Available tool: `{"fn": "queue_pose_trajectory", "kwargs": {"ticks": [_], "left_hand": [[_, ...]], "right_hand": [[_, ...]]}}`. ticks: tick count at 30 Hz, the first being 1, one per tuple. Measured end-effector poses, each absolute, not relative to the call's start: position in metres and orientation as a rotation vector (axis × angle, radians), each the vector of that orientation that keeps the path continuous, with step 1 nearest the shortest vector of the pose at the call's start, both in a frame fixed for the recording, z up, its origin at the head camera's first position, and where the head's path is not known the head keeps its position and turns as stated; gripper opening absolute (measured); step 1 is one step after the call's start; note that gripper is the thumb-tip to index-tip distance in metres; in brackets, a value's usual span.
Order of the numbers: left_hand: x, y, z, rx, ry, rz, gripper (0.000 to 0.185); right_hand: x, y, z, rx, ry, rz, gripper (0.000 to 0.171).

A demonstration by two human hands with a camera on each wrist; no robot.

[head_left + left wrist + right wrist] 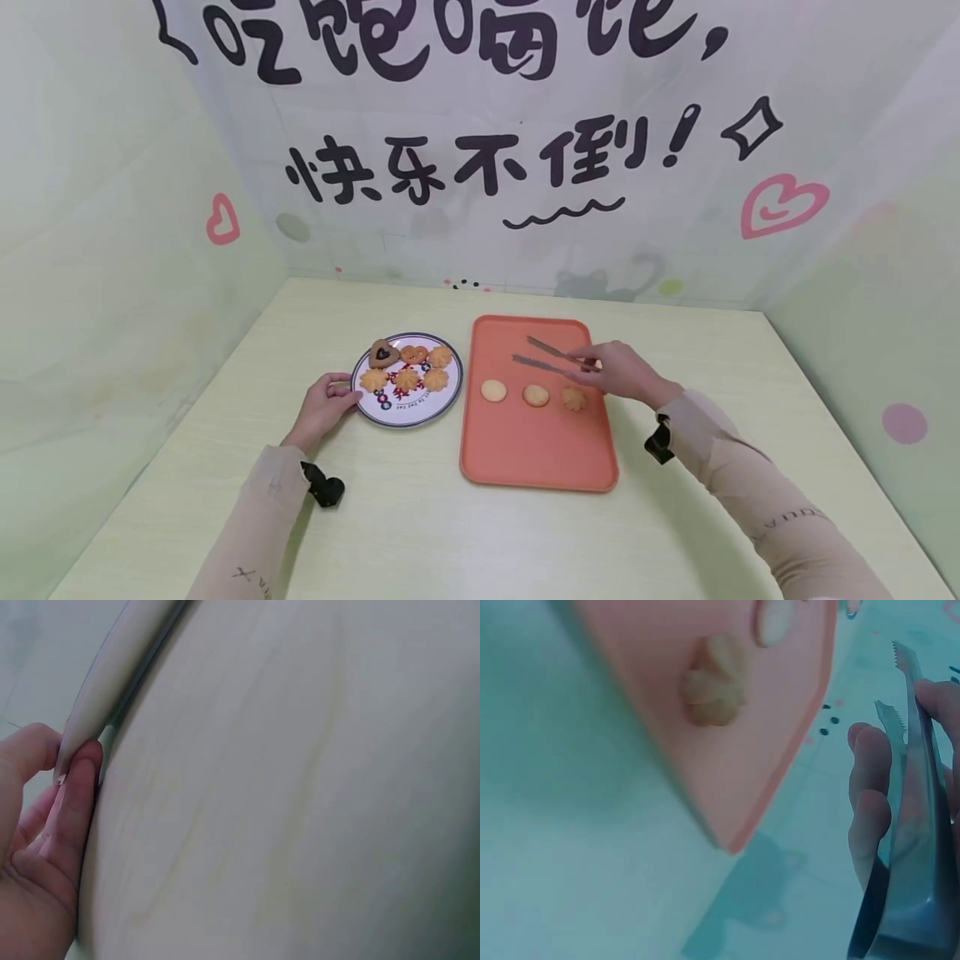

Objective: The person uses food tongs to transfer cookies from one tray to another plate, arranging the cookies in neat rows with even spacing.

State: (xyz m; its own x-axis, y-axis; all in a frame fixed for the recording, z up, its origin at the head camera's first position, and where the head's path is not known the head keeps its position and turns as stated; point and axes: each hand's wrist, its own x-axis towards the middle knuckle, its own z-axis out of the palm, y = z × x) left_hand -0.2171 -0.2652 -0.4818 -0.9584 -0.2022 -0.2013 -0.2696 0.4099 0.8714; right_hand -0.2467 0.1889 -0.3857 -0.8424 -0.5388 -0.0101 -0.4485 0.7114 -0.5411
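While I'm watching the head feed, my right hand (626, 373) is out over the orange tray (525, 450), fingers curled around a pair of metal tongs (551, 357) whose two arms are spread apart and point toward 10 o'clock, with nothing caught between the tips. Right wrist cam backs that up: the fingers (870, 795) wrap the shiny tongs (911, 825), and the serrated ends sit apart in the air, clear of the tray (727, 750). On the tray, three cookies sit in a row: a round one (493, 390) at the 9 o'clock end, another round one (536, 395) in the middle, and a flower-shaped one (574, 398) at the 3 o'clock end, right under my hand. That flower cookie (712, 682) shows up blurry on the wrist view too. My left hand (324, 407) is at the 8 o'clock edge of the patterned plate (408, 412), which sits just to the 9 o'clock side of the tray; thumb and fingers pinch the rim. Left wrist cam shows the fingertips (79, 787) pressed against the plate's white edge (112, 675). The plate holds a dark heart-shaped cookie (384, 353) at 11 o'clock, with five golden ones (407, 379) around it. Everything's on a pale wood-look table (420, 533).
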Motion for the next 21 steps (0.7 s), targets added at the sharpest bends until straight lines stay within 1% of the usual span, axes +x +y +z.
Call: {"fn": "queue_pose_trajectory", "kwargs": {"ticks": [7, 12, 21], "left_hand": [[-0.218, -0.265, -0.484, -0.441, 2.557, 1.652, 0.045], [-0.217, -0.265, -0.483, -0.445, 2.561, 1.632, 0.045], [-0.217, -0.267, -0.483, -0.427, 2.583, 1.594, 0.046]], "right_hand": [[-0.234, 0.214, -0.407, -0.695, 2.719, -0.846, 0.044], [-0.225, 0.233, -0.414, -0.694, 2.737, -0.807, 0.041], [-0.212, 0.254, -0.426, -0.644, 2.742, -0.793, 0.044]]}}
